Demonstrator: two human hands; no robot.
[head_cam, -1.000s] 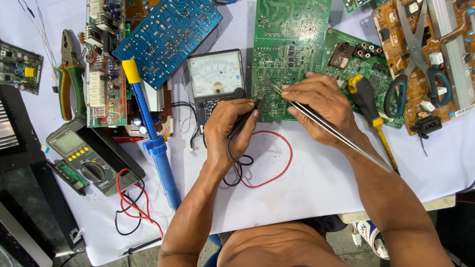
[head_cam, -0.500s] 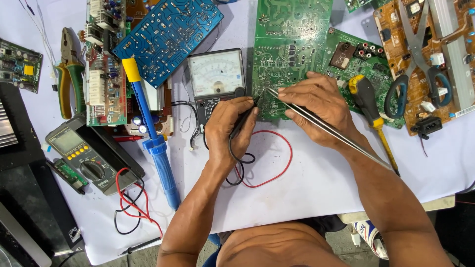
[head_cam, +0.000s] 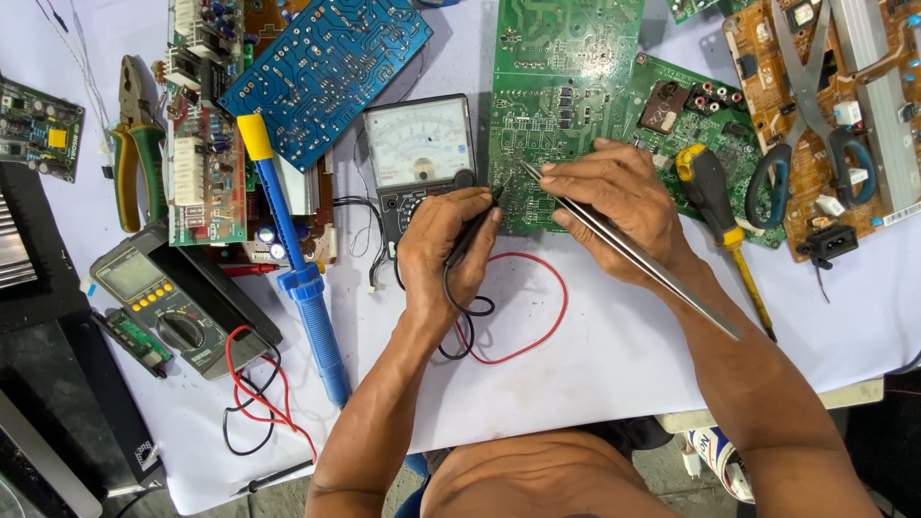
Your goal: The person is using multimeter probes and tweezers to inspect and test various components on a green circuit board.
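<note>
On the white-covered surface [head_cam: 614,364], a green circuit board [head_cam: 566,105] lies flat, upper centre, with both hands working at its lower edge. Left hand [head_cam: 446,254] is closed around a black test probe [head_cam: 475,225], tip touching the board near its bottom left; the probe's black lead [head_cam: 460,326] loops back below the wrist next to a red lead [head_cam: 537,317]. Right hand [head_cam: 614,206] is pinched on long metal tweezers [head_cam: 633,251], points down on the board just beside the probe tip, handle end running out past the forearm. An analog meter [head_cam: 419,153] sits just left of the board, touching or nearly so.

Board looks light, stiff, and fragile at the soldered parts; best held by bare edges, not by components. Probe is light and rigid, gripped pen-style on its insulated body. Tweezers are thin, springy and smooth, likely slippery, held near the middle.

Also around: blue solder sucker [head_cam: 293,259], digital multimeter [head_cam: 153,302], green-handled pliers [head_cam: 134,144], blue board [head_cam: 326,67], yellow-and-black screwdriver [head_cam: 720,206], scissors [head_cam: 806,115] on a brown board [head_cam: 883,125].
</note>
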